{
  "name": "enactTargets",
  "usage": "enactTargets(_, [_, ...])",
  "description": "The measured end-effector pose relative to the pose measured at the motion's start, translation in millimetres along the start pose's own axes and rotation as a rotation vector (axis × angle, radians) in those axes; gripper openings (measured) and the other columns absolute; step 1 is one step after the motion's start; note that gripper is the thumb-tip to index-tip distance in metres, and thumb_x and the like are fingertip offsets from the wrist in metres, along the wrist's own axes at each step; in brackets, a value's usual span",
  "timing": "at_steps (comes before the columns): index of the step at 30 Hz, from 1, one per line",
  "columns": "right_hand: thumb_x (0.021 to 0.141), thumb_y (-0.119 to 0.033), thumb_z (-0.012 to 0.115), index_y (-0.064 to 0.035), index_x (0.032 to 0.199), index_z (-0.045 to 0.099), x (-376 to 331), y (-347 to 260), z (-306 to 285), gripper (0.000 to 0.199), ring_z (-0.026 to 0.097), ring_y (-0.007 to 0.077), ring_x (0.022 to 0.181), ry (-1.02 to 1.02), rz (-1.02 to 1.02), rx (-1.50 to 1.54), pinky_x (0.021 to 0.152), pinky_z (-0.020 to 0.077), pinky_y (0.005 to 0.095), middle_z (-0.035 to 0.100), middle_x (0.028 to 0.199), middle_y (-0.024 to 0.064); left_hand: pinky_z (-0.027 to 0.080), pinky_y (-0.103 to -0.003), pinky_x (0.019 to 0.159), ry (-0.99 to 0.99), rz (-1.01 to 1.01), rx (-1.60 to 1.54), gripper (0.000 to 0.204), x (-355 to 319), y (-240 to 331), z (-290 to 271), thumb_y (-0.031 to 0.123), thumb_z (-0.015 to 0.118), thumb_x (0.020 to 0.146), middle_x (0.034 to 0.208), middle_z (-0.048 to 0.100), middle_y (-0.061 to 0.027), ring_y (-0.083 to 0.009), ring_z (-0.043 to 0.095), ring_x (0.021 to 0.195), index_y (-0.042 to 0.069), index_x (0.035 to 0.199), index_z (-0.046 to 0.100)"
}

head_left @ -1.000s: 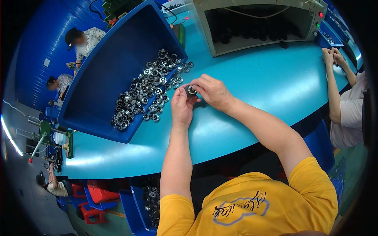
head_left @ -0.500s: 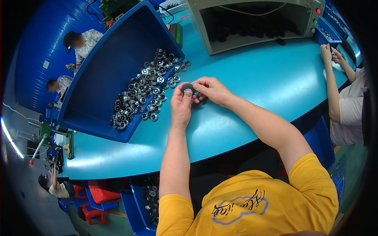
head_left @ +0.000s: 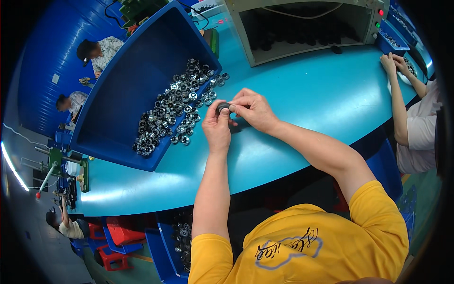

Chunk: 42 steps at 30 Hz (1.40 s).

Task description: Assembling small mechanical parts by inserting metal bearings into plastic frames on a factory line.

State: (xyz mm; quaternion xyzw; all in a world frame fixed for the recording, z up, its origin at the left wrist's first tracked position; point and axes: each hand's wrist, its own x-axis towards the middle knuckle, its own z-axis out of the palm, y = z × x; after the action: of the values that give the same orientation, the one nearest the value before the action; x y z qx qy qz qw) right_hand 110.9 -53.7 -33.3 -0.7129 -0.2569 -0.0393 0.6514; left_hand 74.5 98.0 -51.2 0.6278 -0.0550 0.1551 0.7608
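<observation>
1. Leftmost, a green press (head_left: 56,158) is standing with its red-knobbed lever slanting down. Above it, a small white patch (head_left: 56,75) is showing on the blue wall; any writing there is too small to read.
2. Two co-workers are sitting beyond the bin, the nearer (head_left: 106,51) wearing a dark cap and patterned sleeves.
3. A blue bin (head_left: 113,104) is resting on the table (head_left: 302,113). Shiny parts (head_left: 163,113) are lying along its near right side and spilling past the rim, presumably placed there for easy reach.
4. Below table level, a second bin (head_left: 158,246) is holding round dark and metallic pieces.
5. The left hand (head_left: 217,130) is gripping a dark disc (head_left: 222,107) above the table, just beside the spilled parts. Its thumb is lying over the near face and its fingers are curling behind, probably to steady it.
6. The right hand (head_left: 257,111) is pinching the disc's right edge between thumb and bent fingers, apparently for fine control. Whether it is also holding a smaller piece cannot be told.
7. The yellow shirt (head_left: 288,227) is bearing dark script and a bluish cloud outline. No maker's label is being made out.
8. A grey box (head_left: 247,47) is facing the hands, dark pieces (head_left: 302,38) lying inside; red (head_left: 381,12) and green lamps (head_left: 378,25) are showing on its right side.
9. Far right, another co-worker's hands (head_left: 399,64) are meeting near a small blue tray (head_left: 393,46).
</observation>
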Motion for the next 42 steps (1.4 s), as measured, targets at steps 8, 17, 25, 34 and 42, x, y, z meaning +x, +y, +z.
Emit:
enactTargets(8, [0.092, -0.017, 0.076, -0.0031, 0.110, 0.073, 8, 9, -7, 0.023, 0.066, 0.0111, 0.082, -0.060, 0.323, 0.358, 0.071, 0.0563, 0.0277, 0.072, 0.092, 0.0042, 0.057, -0.025, 0.062, -0.096, -0.062, 0.036, 0.031, 4, 2, 2, 0.014, 0.058, 0.103, 0.101, 0.067, -0.0036, -0.0104, 0.064, 0.076, 0.003, 0.132, 0.059])
enactTargets(17, [0.087, -0.015, 0.080, 0.0019, 0.105, 0.074, -2, 3, 11, 0.026, 0.068, 0.0113, 0.082, 0.042, 0.227, 0.243, 0.068, 0.0559, 0.0263, 0.073, 0.093, 0.0066, 0.050, -0.024, 0.052, 0.177, 0.023, 0.270, 0.021, -3, 5, 13, 0.008, 0.056, 0.103, 0.084, 0.067, -0.0018, -0.0064, 0.058, 0.063, 0.003, 0.118, 0.069])
enactTargets(25, [0.092, -0.014, 0.074, 0.0000, 0.116, 0.069, 8, 13, -2, 0.028, 0.067, 0.0100, 0.082, -0.010, 0.375, 0.431, 0.070, 0.0580, 0.0250, 0.071, 0.099, 0.0059, 0.054, -0.022, 0.064, -0.110, -0.053, 0.286, 0.054, -1, 10, 12, 0.004, 0.060, 0.098, 0.104, 0.065, -0.0031, -0.0091, 0.063, 0.081, 0.005, 0.149, 0.042])
enactTargets(34, [0.090, -0.010, 0.075, 0.0000, 0.106, 0.067, 8, 11, 3, 0.020, 0.067, 0.0121, 0.080, 0.011, 0.398, 0.288, 0.068, 0.0583, 0.0272, 0.068, 0.089, 0.0060, 0.058, -0.033, 0.073, -0.079, 0.285, 0.737, 0.053, -4, -9, 5, -0.001, 0.063, 0.092, 0.110, 0.072, -0.0147, -0.0213, 0.072, 0.089, 0.001, 0.143, 0.048])
enactTargets(42, [0.089, -0.009, 0.075, -0.0012, 0.104, 0.065, 10, 22, 1, 0.020, 0.067, 0.0127, 0.082, 0.002, 0.376, 0.292, 0.070, 0.0584, 0.0281, 0.067, 0.092, 0.0071, 0.058, -0.037, 0.076, -0.075, 0.285, 0.821, 0.054, -8, -2, 15, -0.002, 0.065, 0.089, 0.110, 0.071, -0.0174, -0.0280, 0.072, 0.092, -0.001, 0.141, 0.050])
